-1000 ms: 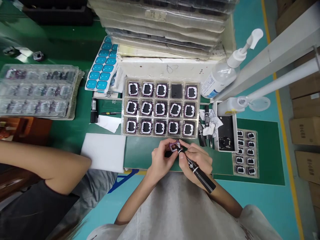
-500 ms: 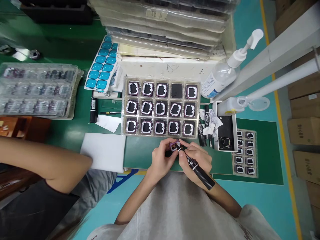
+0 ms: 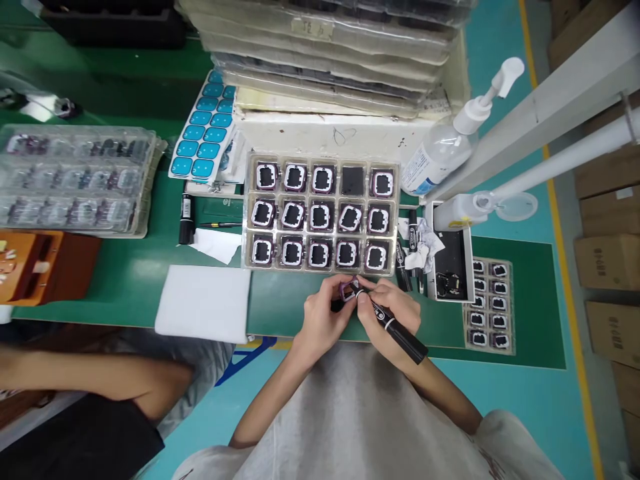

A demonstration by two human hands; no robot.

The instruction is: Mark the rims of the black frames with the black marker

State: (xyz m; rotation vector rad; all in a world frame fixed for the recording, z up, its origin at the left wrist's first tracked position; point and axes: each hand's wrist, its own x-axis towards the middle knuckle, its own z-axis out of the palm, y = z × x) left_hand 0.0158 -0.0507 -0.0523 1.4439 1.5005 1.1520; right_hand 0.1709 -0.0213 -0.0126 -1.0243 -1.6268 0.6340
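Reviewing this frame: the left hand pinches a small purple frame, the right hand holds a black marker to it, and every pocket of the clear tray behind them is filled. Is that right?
Not quite. The head view shows one pocket of the clear tray with no frame, fourth along the far row. The rest holds: left hand pinches the purple frame, right hand holds the black marker to it.

Hands (image 3: 320, 319) (image 3: 387, 313) meet over bare green mat (image 3: 285, 303), just in front of parts tray (image 3: 321, 217). Tray blocks path straight ahead; stacked trays (image 3: 325, 60) wall off space behind it. Right: markers (image 3: 407, 250), white box (image 3: 453, 257), pump bottle (image 3: 440, 150), slanted white rails (image 3: 550, 113) crowd passage. Left: white pad (image 3: 205, 303) lies flat, low obstacle; open mat beyond it. Co-worker's arm (image 3: 90, 380) occupies near-left edge.
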